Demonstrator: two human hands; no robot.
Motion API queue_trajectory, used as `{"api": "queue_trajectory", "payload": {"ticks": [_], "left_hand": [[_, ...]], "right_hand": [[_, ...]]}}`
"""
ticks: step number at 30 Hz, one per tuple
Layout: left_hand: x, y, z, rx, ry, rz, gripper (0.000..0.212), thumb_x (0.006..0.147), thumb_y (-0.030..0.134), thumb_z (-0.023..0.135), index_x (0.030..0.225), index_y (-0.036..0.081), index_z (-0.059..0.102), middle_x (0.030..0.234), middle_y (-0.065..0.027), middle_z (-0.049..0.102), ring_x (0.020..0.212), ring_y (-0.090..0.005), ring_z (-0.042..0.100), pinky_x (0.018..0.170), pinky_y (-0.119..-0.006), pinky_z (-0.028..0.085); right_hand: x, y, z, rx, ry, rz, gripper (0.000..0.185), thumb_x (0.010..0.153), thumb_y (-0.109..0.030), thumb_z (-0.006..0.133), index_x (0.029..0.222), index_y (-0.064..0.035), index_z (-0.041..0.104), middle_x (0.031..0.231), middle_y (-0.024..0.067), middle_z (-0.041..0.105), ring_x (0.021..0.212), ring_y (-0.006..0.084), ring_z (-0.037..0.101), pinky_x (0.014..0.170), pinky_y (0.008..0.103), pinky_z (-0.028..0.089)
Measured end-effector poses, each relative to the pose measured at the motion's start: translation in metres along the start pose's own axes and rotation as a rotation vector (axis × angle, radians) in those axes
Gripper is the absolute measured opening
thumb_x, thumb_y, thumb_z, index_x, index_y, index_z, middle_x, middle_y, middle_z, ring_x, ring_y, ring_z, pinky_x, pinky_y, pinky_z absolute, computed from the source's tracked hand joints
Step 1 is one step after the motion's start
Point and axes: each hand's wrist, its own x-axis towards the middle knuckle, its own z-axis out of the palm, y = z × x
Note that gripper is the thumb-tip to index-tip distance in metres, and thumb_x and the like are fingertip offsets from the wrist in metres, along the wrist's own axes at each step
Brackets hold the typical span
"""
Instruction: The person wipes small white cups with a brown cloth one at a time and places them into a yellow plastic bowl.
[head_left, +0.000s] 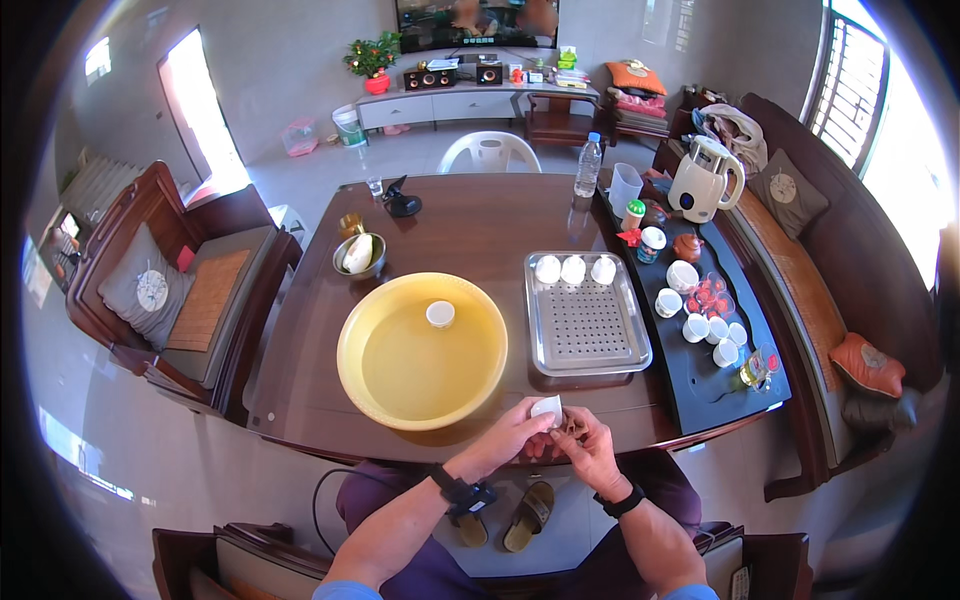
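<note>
My left hand (521, 430) holds a small white cup (547, 409) above the table's near edge. Against the cup's right side, my right hand (592, 444) grips a crumpled brownish cloth (574, 427). To the left stands a large yellow plastic basin (349, 352) with water in it; another white cup (440, 314) is inside, near its far side. Beyond my hands, a perforated metal tray (587, 322) carries several white cups in a row along its far edge (573, 268).
A black tea tray (694, 382) on the right bears white cups (695, 328), a brown clay teapot (687, 247) and a cream electric kettle (703, 180). A water bottle (589, 166) stands at the far edge. Back left are a metal bowl (377, 264) and a black stand (403, 204).
</note>
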Motion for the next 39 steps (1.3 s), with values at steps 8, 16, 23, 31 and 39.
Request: {"api": "queue_trajectory", "payload": {"ticks": [8, 16, 23, 31, 39], "left_hand": [[0.007, -0.011, -0.013, 0.041, 0.039, 0.037, 0.035, 0.103, 0.037, 0.053, 0.116, 0.005, 0.058, 0.095, -0.0007, 0.06, 0.077, -0.0072, 0.055, 0.068, -0.023, 0.046], [0.007, -0.012, -0.022, -0.142, -0.092, -0.008, 0.037, 0.105, 0.038, 0.049, 0.114, 0.005, 0.062, 0.094, -0.0018, 0.065, 0.076, -0.0112, 0.057, 0.067, -0.027, 0.044], [0.006, -0.013, -0.018, -0.051, 0.004, -0.021, 0.038, 0.105, 0.04, 0.05, 0.114, 0.005, 0.063, 0.093, -0.002, 0.065, 0.075, -0.0102, 0.056, 0.068, -0.026, 0.045], [0.008, -0.011, -0.015, -0.169, 0.015, -0.013, 0.044, 0.103, 0.05, 0.052, 0.099, 0.009, 0.065, 0.081, -0.0001, 0.062, 0.069, -0.0071, 0.055, 0.061, -0.022, 0.044], [0.004, -0.011, -0.005, -0.185, -0.031, -0.134, 0.046, 0.102, 0.053, 0.051, 0.093, 0.01, 0.065, 0.08, 0.0005, 0.062, 0.066, -0.0074, 0.056, 0.06, -0.021, 0.043]], "right_hand": [[0.005, -0.013, -0.004, 0.608, -0.207, 0.227, 0.048, 0.098, -0.035, 0.059, 0.13, 0.0016, 0.056, 0.099, 0.0124, 0.069, 0.081, 0.0197, 0.069, 0.072, 0.0293, 0.053], [0.004, -0.02, -0.004, 0.22, -0.295, 0.163, 0.046, 0.103, -0.029, 0.053, 0.138, 0.0003, 0.05, 0.105, 0.0107, 0.069, 0.094, 0.0186, 0.068, 0.08, 0.0282, 0.052], [0.007, -0.013, -0.009, 0.265, -0.294, 0.166, 0.034, 0.102, -0.016, 0.056, 0.132, 0.0002, 0.055, 0.101, 0.0072, 0.069, 0.088, 0.015, 0.067, 0.08, 0.0279, 0.052], [0.008, -0.021, -0.007, 0.562, 0.057, 0.025, 0.04, 0.101, -0.021, 0.058, 0.134, 0.002, 0.055, 0.111, 0.0096, 0.067, 0.082, 0.0155, 0.068, 0.073, 0.0269, 0.054], [0.009, -0.009, -0.011, -0.284, 0.08, -0.409, 0.039, 0.089, -0.008, 0.067, 0.127, -0.0025, 0.062, 0.127, 0.0133, 0.058, 0.11, 0.0253, 0.06, 0.094, 0.035, 0.05]]}}
